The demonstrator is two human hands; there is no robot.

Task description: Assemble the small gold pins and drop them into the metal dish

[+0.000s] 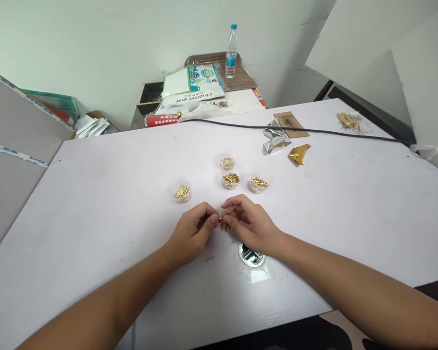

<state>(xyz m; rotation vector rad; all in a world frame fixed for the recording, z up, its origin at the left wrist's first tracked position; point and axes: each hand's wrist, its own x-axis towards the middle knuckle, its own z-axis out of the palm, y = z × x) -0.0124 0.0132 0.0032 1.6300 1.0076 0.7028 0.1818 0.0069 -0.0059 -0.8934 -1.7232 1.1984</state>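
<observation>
Centrally in the frame, my left grip [190, 236] and right grip [254, 224] pinch what seems one gold pin [220, 218].

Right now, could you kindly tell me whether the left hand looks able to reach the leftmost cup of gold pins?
Probably yes: the leftmost cup stands just beyond the left hand with nothing visible between, though that hand seems to pinch a small gold piece.

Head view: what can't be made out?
Head: gold piece: ends, covered by left hand and right hand.
Head: round disc: upper rim, partly behind right hand.
Head: heaped pieces: count, too small and overlapping.
Head: left arm: upper part, cut by bottom edge.
</observation>
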